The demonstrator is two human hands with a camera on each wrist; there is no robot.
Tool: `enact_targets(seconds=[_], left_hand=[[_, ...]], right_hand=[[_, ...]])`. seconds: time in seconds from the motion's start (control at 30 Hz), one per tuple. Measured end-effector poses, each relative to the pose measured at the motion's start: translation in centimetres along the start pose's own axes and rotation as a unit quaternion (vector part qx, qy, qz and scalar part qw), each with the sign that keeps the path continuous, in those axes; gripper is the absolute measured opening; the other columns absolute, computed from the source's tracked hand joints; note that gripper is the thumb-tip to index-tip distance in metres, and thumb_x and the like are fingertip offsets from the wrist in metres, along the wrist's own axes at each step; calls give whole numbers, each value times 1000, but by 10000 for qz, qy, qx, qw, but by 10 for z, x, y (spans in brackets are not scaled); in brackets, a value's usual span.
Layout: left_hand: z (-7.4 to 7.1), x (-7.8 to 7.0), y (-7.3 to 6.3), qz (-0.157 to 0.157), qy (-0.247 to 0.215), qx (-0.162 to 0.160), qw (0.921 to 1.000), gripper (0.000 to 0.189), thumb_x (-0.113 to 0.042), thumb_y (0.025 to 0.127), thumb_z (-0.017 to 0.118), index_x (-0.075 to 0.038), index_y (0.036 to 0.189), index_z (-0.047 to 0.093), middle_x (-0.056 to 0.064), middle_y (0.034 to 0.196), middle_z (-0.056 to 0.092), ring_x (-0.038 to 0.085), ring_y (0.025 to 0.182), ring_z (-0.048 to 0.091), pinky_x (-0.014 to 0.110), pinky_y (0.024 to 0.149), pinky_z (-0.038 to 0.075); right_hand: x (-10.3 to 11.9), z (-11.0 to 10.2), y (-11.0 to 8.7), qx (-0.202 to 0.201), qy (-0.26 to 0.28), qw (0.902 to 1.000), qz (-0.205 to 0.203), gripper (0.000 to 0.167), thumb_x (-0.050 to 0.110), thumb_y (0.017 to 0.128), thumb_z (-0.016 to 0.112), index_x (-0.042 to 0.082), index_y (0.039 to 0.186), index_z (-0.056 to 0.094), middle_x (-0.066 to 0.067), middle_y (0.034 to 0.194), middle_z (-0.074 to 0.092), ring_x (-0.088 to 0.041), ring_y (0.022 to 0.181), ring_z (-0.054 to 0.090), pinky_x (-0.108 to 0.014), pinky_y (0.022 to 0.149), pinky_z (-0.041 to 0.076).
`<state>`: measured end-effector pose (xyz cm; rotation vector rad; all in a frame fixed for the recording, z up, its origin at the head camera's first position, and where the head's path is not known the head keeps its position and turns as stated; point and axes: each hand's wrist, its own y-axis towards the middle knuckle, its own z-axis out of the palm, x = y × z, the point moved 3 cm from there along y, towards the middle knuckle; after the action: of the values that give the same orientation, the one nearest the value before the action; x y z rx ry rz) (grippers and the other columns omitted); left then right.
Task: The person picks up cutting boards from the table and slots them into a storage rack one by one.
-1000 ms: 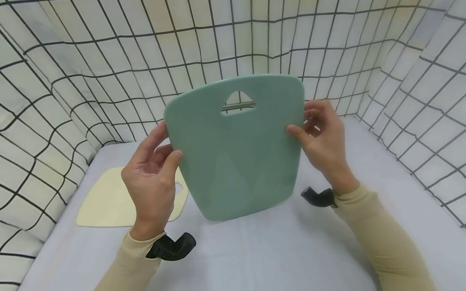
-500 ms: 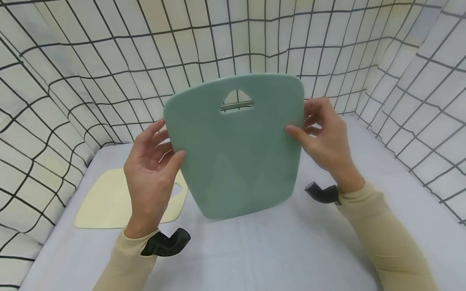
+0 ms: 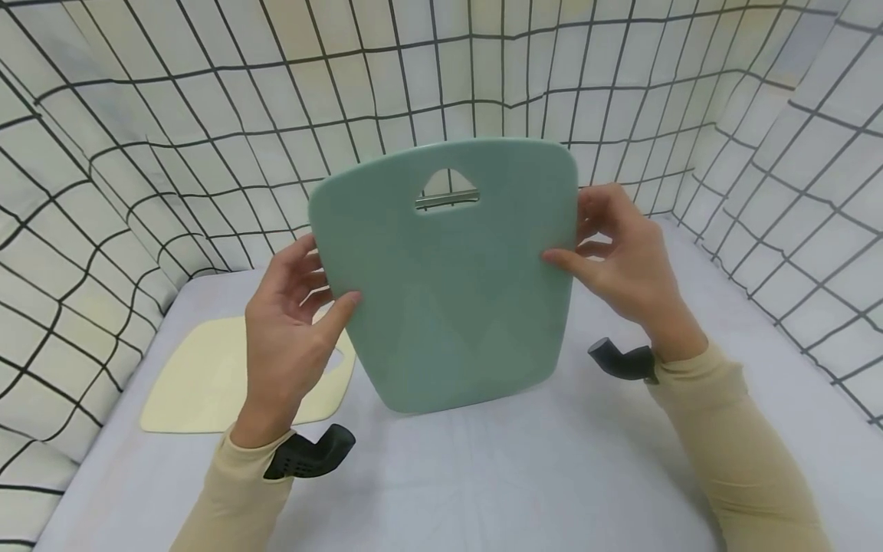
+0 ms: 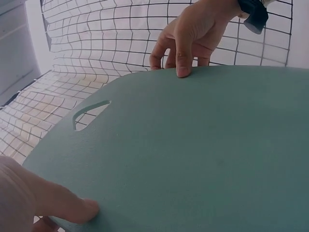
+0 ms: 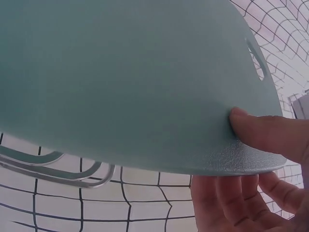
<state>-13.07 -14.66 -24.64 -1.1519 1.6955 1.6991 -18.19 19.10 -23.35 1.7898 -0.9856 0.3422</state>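
A green cutting board [image 3: 448, 307] with a handle cut-out near its top edge stands nearly upright, slightly tilted, in front of me. My left hand [image 3: 290, 322] holds its left edge, thumb on the near face and fingers behind. At the opposite edge, my right hand [image 3: 624, 261] pinches the board between thumb and fingers. In the right wrist view, curved metal wires [image 5: 72, 180] show behind the board; most of that metal thing is hidden. A cream cutting board [image 3: 196, 383] lies flat on the left, partly covered by my left hand.
A white cloth-like surface [image 3: 483, 475] spreads under everything. Grid-patterned fabric [image 3: 386, 84] rises at the back and along both sides. Each wrist carries a black camera mount, such as the left mount [image 3: 310, 454].
My left thumb has slid slightly inward across the green cutting board's face. The right wrist has shifted a little to the right. The board itself has barely moved.
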Motion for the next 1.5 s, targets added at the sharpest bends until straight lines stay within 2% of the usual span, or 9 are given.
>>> enact_targets(seconds=[0.1, 0.23, 0.43, 0.6, 0.73, 1.13, 1.5], left_hand=[[-1, 0, 0, -232, 387, 137, 9989, 74, 17, 84, 71, -16, 148, 54, -7, 119, 66, 16, 108, 66, 16, 92, 56], [-1, 1, 0, -389, 667, 332, 9965, 80, 15, 85, 71, -23, 152, 48, -10, 119, 64, 15, 108, 66, 15, 93, 56], [-3, 3, 1, -396, 908, 570, 9934, 84, 14, 86, 70, -25, 155, 43, 0, 121, 64, 12, 104, 66, 13, 89, 56], [-4, 3, 2, -427, 952, 690, 9922, 84, 13, 88, 69, -27, 156, 40, 6, 121, 64, 12, 103, 66, 12, 85, 57], [-5, 3, 2, -418, 926, 711, 9923, 83, 12, 88, 69, -28, 156, 40, 6, 121, 64, 12, 103, 66, 13, 85, 57], [-5, 6, 3, -518, 1004, 644, 9915, 86, 12, 88, 69, -33, 156, 42, 8, 120, 65, 9, 103, 67, 12, 88, 57], [-7, 5, 3, -521, 1059, 464, 9919, 86, 12, 87, 72, -35, 154, 45, 7, 118, 66, 7, 99, 68, 12, 87, 58]], right_hand=[[0, 1, 0, 7, 8, 10000, -13, 56, -4, 79, 85, -2, 127, 56, -3, 99, 63, -7, 83, 64, -13, 73, 60], [-1, 2, 0, 101, -19, 9999, -45, 58, -4, 79, 85, -1, 129, 55, -4, 102, 63, -7, 84, 64, -13, 73, 60], [-4, 0, 2, 464, -275, 9985, -113, 66, -3, 79, 86, 4, 136, 52, -11, 103, 71, -2, 82, 65, -12, 71, 60], [-6, -2, 2, 579, -451, 9968, -320, 70, -1, 78, 87, 7, 138, 52, -11, 101, 73, 2, 81, 65, -13, 70, 60], [-6, -3, 2, 571, -464, 9963, -448, 72, -2, 77, 88, 6, 138, 52, -11, 100, 74, 3, 81, 65, -13, 70, 60], [-5, 1, 2, 435, -378, 9978, -322, 69, -4, 78, 86, 9, 139, 56, -13, 95, 74, -2, 76, 64, -9, 71, 59], [-5, 3, 1, 56, -505, 9983, -293, 65, -4, 75, 89, 5, 133, 60, -14, 91, 72, 6, 71, 63, -7, 69, 57]])
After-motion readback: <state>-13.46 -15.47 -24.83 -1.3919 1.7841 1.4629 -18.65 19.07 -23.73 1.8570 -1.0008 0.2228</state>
